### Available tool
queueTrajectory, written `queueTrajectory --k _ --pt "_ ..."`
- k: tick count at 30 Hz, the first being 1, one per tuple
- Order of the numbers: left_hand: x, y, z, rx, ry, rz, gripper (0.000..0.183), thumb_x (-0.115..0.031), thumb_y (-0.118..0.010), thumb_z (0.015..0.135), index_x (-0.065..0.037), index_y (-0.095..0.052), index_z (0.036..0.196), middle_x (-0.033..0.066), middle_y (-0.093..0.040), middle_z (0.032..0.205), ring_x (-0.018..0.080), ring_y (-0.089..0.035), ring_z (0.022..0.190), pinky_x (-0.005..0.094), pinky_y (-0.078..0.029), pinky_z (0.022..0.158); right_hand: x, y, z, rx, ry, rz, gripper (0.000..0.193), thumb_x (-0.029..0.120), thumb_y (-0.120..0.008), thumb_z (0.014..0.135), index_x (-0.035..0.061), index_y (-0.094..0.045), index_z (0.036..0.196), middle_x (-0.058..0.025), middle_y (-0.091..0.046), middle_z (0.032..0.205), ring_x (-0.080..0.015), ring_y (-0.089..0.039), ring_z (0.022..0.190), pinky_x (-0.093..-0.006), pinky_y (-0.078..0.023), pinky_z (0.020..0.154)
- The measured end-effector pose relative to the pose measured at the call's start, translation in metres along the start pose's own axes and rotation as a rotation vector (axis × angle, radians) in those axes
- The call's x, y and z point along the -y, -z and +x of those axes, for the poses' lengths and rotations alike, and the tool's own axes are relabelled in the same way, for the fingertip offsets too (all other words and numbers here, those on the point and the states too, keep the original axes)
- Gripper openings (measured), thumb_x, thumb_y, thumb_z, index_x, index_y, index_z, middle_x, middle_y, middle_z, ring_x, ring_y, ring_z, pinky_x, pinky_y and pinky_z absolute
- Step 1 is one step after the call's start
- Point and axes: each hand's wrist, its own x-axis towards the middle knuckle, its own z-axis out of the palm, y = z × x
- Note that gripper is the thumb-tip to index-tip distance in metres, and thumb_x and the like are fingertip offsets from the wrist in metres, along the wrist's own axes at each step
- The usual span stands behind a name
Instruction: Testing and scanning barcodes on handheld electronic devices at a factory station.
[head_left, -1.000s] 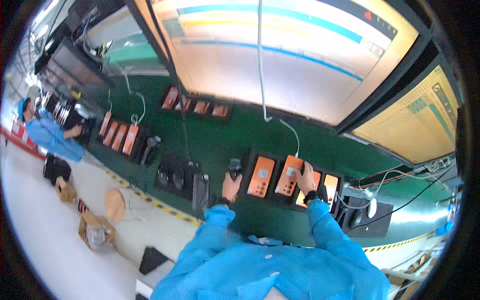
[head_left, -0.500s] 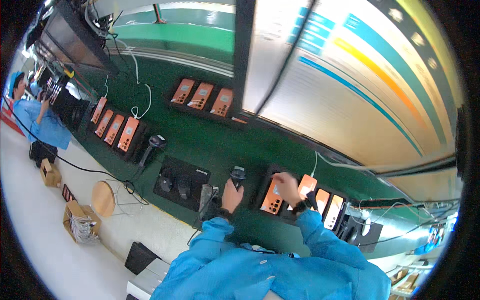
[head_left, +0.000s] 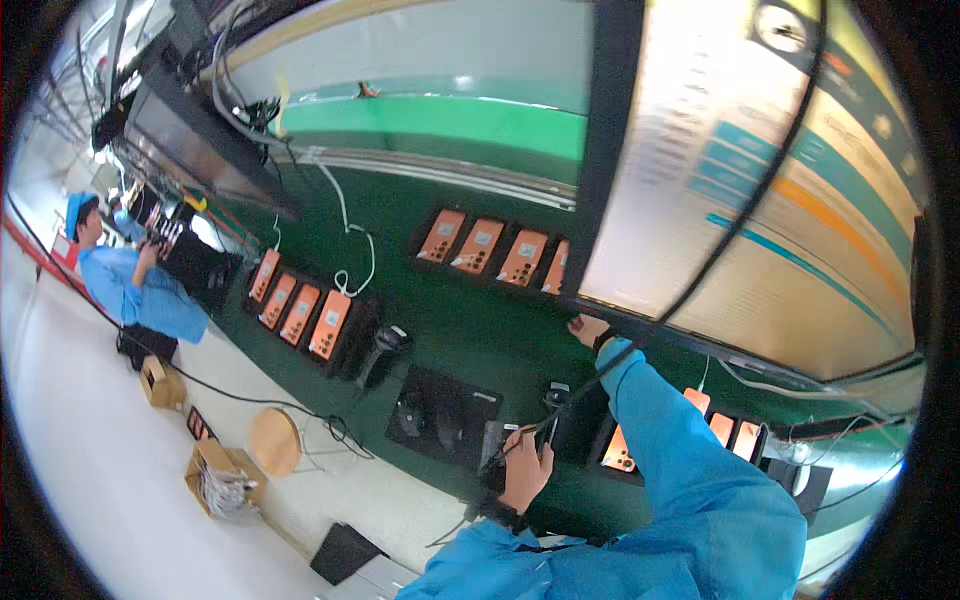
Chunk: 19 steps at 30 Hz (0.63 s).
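My left hand (head_left: pixel 526 474) is over the near table edge, thumb and fingers apart. Just beyond its fingertips lies a black handheld barcode scanner (head_left: pixel 557 396), with a grey box-shaped device (head_left: pixel 493 442) at its left. My right hand (head_left: pixel 588 329) reaches out to the lower edge of the large monitor (head_left: pixel 690 200). Its fingers are curled, with a small dark reddish patch at their tips that I cannot make out. Under my right sleeve is a black tray with orange phones (head_left: pixel 618 452), partly hidden. Another row of orange phones (head_left: pixel 480 246) lies in black holders at the back.
At left, orange phones (head_left: pixel 330 325) fill another black tray beside a second scanner (head_left: pixel 392 340). A mouse (head_left: pixel 411 412) rests on a black pad (head_left: pixel 470 394). A black cable crosses before the monitor. A stool (head_left: pixel 275 442), cartons (head_left: pixel 225 470) and a person in blue (head_left: pixel 140 285) are leftward.
My right hand has left the near phone tray and stretched out to the monitor's lower edge. My left hand has come off the scanner, nearer me. The whole view has shifted.
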Motion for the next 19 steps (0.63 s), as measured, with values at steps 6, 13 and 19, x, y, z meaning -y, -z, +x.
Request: queueTrajectory --k 6,13,19 --pt "-0.024 0.018 0.016 0.183 0.242 -0.457 0.024 -0.013 -0.057 0.087 -0.001 -0.058 0.108 0.0149 -0.059 0.106 0.0272 -0.054 0.102 0.0364 -0.040 0.091 0.147 0.036 -0.118 -0.336 0.062 1.641 0.024 0.019 -0.065 0.085 0.0002 -0.058 0.097 -0.0138 -0.062 0.089 -0.0306 -0.059 0.089 -0.0410 -0.050 0.082" --pt "-0.007 -0.011 0.105 -0.007 0.672 -1.853 0.039 -0.045 -0.054 0.093 -0.007 -0.056 0.089 0.0072 -0.061 0.094 0.0220 -0.057 0.095 0.0360 -0.044 0.088 0.194 0.090 -0.300 -0.395 -0.094 1.878 0.029 0.000 -0.056 0.085 0.0048 -0.044 0.111 -0.0119 -0.051 0.112 -0.0275 -0.053 0.106 -0.0485 -0.049 0.093" --pt "-0.011 -0.002 0.115 0.189 0.526 -1.712 0.049 -0.043 -0.059 0.087 -0.010 -0.056 0.122 0.0098 -0.062 0.116 0.0269 -0.060 0.106 0.0397 -0.049 0.094 0.178 0.070 -0.428 -0.306 -0.049 1.666 0.064 0.003 -0.055 0.085 0.0161 -0.028 0.141 -0.0082 -0.035 0.144 -0.0309 -0.041 0.128 -0.0522 -0.045 0.096"
